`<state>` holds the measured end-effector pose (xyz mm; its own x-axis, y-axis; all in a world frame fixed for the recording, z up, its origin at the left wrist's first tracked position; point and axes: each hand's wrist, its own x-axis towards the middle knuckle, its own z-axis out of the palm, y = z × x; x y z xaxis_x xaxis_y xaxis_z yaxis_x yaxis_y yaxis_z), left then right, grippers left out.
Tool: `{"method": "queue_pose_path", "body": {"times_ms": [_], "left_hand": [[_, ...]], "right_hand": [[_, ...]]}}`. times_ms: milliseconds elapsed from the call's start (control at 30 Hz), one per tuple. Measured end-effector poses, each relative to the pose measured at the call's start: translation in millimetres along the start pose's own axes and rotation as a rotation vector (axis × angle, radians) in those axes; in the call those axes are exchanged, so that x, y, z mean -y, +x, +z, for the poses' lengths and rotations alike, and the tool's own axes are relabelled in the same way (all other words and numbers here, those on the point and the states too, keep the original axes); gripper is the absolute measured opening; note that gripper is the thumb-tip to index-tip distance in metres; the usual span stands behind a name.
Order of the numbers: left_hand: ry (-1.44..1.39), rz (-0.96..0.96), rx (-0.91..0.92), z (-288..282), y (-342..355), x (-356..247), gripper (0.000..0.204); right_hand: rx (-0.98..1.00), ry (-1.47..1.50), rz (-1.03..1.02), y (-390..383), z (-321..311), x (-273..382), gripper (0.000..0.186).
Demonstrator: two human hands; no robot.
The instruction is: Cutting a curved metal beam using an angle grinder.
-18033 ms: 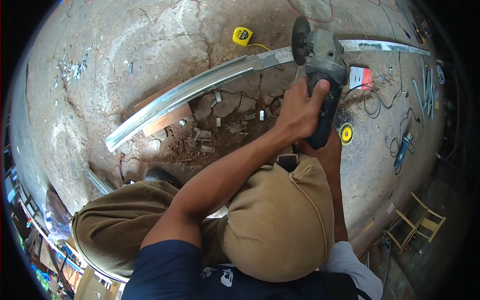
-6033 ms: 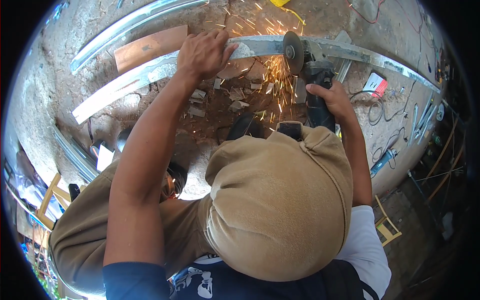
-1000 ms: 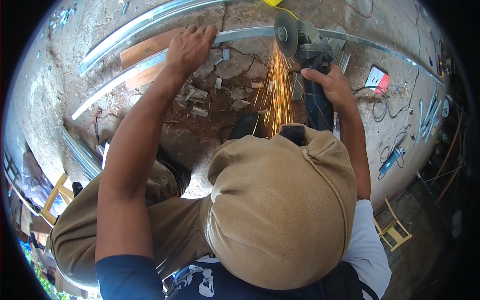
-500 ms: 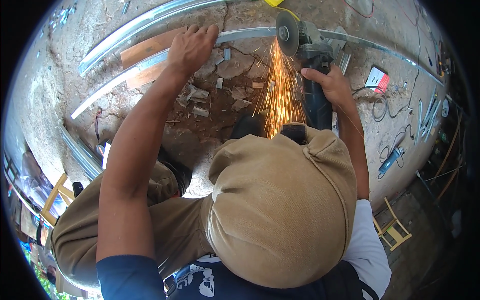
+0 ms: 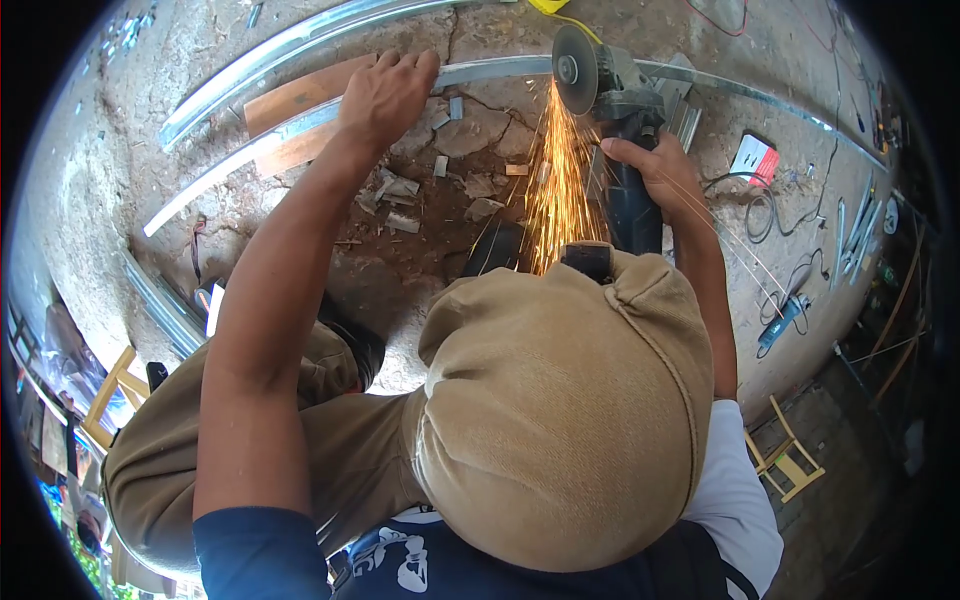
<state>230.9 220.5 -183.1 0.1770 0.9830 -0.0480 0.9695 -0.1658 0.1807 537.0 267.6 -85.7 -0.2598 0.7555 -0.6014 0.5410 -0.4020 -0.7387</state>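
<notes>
My right hand [image 5: 660,172] is wrapped round the black body of an angle grinder [image 5: 634,205], its thumb lying along the near side. The grinder's disc [image 5: 574,75] stands upright against a long, thin metal channel [image 5: 500,68]. Orange sparks [image 5: 560,190] stream from that contact down toward my knee. To the left, my left hand [image 5: 390,95] presses down on the same channel, fingers curled over its far edge. Beneath the channel lies a brown wooden board [image 5: 305,100]. The exact cutting spot is hidden behind the disc.
Another metal channel [image 5: 260,70] lies beyond the board. Cut metal offcuts [image 5: 402,222] litter the ground between my arms. At right are a red-and-white packet [image 5: 754,160], a blue power tool [image 5: 782,325] with a cord, and a small wooden stool [image 5: 785,450].
Both hands and the grinder stay almost in place. The spark stream has changed shape, and more thin streaks now fly rightward past my right forearm.
</notes>
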Motion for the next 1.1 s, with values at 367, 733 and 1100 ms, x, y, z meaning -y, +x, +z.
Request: {"method": "queue_pose_path", "body": {"times_ms": [367,733,1100], "left_hand": [[-0.003,0.038,-0.067,5.4,0.5,0.8,0.011],[0.002,0.036,-0.051,10.6,1.7,3.2,0.012],[-0.004,0.027,-0.032,9.4,1.5,3.0,0.011]], "right_hand": [[-0.021,0.070,0.105,1.8,-0.1,-11.0,0.036],[-0.007,0.044,0.017,3.9,0.4,-13.9,0.040],[0.025,0.035,0.059,3.9,2.5,-9.1,0.029]]}}
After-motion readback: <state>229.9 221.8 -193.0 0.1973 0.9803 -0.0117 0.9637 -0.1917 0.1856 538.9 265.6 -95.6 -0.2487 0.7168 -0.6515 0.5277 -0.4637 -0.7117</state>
